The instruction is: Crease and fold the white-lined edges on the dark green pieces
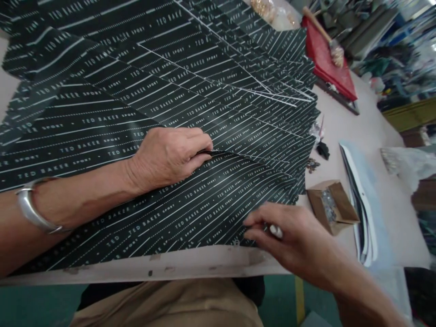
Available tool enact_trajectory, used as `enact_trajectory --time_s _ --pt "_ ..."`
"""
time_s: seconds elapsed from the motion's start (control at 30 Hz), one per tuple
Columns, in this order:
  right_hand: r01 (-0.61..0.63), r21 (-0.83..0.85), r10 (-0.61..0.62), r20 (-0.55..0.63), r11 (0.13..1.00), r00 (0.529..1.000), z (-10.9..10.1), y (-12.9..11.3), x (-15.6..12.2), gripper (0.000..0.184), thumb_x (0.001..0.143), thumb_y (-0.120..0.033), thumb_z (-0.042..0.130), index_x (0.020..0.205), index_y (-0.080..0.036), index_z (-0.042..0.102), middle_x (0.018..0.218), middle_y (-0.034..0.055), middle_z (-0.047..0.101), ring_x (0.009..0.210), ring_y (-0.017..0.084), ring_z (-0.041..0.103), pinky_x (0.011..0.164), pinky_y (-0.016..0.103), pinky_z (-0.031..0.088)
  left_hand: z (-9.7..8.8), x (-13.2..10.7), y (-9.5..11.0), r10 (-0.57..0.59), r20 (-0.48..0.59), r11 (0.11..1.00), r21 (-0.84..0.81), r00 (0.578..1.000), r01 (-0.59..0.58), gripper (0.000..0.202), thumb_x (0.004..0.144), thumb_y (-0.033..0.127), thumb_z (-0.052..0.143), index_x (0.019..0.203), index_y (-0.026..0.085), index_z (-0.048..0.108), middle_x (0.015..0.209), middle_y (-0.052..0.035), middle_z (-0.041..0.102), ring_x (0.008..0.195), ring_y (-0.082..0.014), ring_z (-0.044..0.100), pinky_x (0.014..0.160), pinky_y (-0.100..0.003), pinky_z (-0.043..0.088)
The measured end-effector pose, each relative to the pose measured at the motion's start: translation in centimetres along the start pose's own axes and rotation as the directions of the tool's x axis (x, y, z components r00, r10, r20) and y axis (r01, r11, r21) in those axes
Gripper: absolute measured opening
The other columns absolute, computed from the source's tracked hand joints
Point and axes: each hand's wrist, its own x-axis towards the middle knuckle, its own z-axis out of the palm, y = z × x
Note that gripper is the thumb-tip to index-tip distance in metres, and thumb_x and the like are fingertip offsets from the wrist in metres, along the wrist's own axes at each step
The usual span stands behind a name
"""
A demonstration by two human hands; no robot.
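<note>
Dark fabric (190, 200) printed with white text and stripes covers most of the table, with wrinkles and raised folds. My left hand (170, 154) pinches a narrow fold of it between thumb and fingers near the middle; the fold runs off to the right. Close to the table's front edge, my right hand (293, 238) hovers over the fabric's lower right part, fingers curled. A small white object (275, 231) shows inside its grip, its kind unclear from blur. Thin white lines (218, 79) cross the fabric's upper part.
To the right are an open cardboard box (332, 206) with small clear pieces inside, a stack of pale sheets (363, 204), and a red pad (329, 59) with a wooden-handled brush (335, 52) on it. A clear plastic bag (408, 163) lies farther right. The table edge (190, 265) runs before me.
</note>
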Motion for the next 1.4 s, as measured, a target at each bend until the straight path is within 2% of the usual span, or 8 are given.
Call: enact_trajectory --time_s 0.07,0.23,0.4,0.47,0.67,0.8,1.03,1.4 --pt "-0.050 0.028 0.047 0.090 0.998 0.995 1.7 0.6 -1.5 0.012 0.089 -0.013 0.064 0.096 -0.022 0.068 0.083 -0.0019 0.069 0.073 0.012 0.066 0.066 0.022 0.047 0.1 0.1 -0.1 0.034 0.005 0.999 0.030 0.999 -0.035 0.013 0.101 0.030 0.051 0.098 0.023 0.062 0.090 0.0029 0.065 0.082 -0.0174 0.062 0.070 -0.030 0.039" --pt "-0.112 -0.031 0.115 0.146 0.993 0.982 4.8 1.4 -2.4 0.017 0.091 -0.011 0.057 0.099 -0.021 0.068 0.091 0.0016 0.068 0.082 0.016 0.066 0.075 0.027 0.046 -0.1 0.4 -0.2 0.162 -0.042 0.980 0.128 0.986 -0.155 0.021 0.103 0.028 0.046 0.094 0.022 0.064 0.090 0.0012 0.066 0.083 -0.0192 0.060 0.085 -0.036 0.040" --pt "-0.185 -0.009 0.184 0.172 0.983 0.968 4.6 0.8 -2.0 0.016 0.085 -0.009 0.056 0.084 -0.021 0.067 0.082 -0.0008 0.068 0.073 0.013 0.063 0.069 0.024 0.043 -1.1 0.0 1.1 0.370 -0.065 0.890 0.310 0.927 -0.334 0.026 0.100 0.015 0.045 0.080 0.020 0.060 0.072 0.0008 0.059 0.069 -0.0190 0.053 0.067 -0.034 0.038" --pt "-0.201 0.020 0.197 0.139 0.979 0.971 4.2 0.2 -2.1 0.016 0.080 -0.008 0.056 0.078 -0.020 0.066 0.076 -0.0024 0.068 0.067 0.011 0.061 0.065 0.023 0.041 -1.6 -0.7 2.0 0.400 -0.055 0.874 0.325 0.915 -0.363 0.024 0.098 0.011 0.046 0.081 0.018 0.061 0.072 -0.0004 0.058 0.067 -0.0194 0.052 0.061 -0.034 0.037" --pt "-0.281 0.260 0.305 -0.055 0.924 0.951 0.3 -2.3 -1.8 0.012 0.077 -0.018 0.060 0.068 -0.019 0.068 0.056 -0.0041 0.060 0.050 0.008 0.050 0.048 0.019 0.035 -2.0 -3.5 4.0 0.356 -0.051 0.907 0.260 0.933 -0.332 0.019 0.097 0.008 0.047 0.098 0.011 0.065 0.085 -0.0054 0.065 0.076 -0.0208 0.059 0.063 -0.034 0.046" --pt "-0.370 0.425 0.425 -0.039 0.826 0.904 -1.5 -2.9 2.1 0.009 0.074 -0.025 0.065 0.071 -0.018 0.070 0.049 -0.0050 0.056 0.044 0.008 0.047 0.042 0.018 0.034 -1.9 -4.8 4.6 0.303 -0.059 0.936 0.206 0.951 -0.285 0.022 0.098 0.009 0.043 0.101 0.010 0.065 0.095 -0.0071 0.067 0.083 -0.0217 0.061 0.068 -0.035 0.049" --pt "-0.412 0.387 0.433 0.035 0.825 0.901 1.0 -1.5 9.6 0.007 0.070 -0.012 0.063 0.070 -0.016 0.069 0.045 -0.0054 0.056 0.040 0.006 0.045 0.041 0.017 0.030 -1.4 -6.0 4.4 0.205 0.063 0.977 0.040 0.977 -0.208 0.027 0.099 0.015 0.045 0.122 0.013 0.058 0.113 -0.0066 0.064 0.092 -0.0221 0.058 0.074 -0.037 0.050" --pt "-0.440 0.306 0.449 0.046 0.844 0.892 2.3 -0.8 10.7 0.005 0.068 -0.018 0.063 0.069 -0.017 0.068 0.048 -0.0036 0.058 0.046 0.010 0.052 0.045 0.020 0.036 -1.2 -5.5 3.9 0.189 0.128 0.981 -0.071 0.974 -0.181 0.029 0.098 0.015 0.046 0.125 0.012 0.056 0.108 -0.0066 0.061 0.094 -0.0233 0.054 0.077 -0.039 0.048"
